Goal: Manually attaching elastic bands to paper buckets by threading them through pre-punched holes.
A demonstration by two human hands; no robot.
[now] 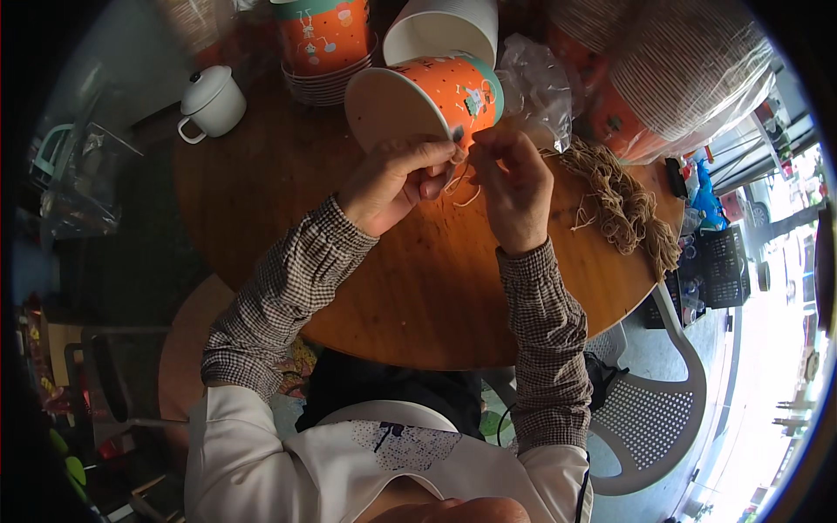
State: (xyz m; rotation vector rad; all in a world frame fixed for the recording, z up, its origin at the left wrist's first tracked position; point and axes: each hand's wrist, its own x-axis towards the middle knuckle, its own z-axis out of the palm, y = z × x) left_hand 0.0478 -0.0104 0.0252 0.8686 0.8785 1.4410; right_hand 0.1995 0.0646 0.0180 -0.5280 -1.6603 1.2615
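Note:
My left hand (403,179) and my right hand (513,190) are raised over the table, close together, each with thumb and fingers pinched. Both hold a thin tan string (469,199), and its loose ends hang between them. Just beyond my fingertips an orange paper bucket (449,87) with a green band lies on its side, its open mouth toward the left. Whether the string passes through the bucket's wall is hidden by my fingers. A tangled bundle of tan strings (623,200) rests to the right of my right hand.
The round wooden table (418,305) carries a stack of orange buckets (323,44), a white bucket (443,28), crumpled clear plastic (534,83) and tall wrapped bucket stacks (684,74). A white lidded mug (212,103) stands at left. A grey chair (649,427) is at lower right.

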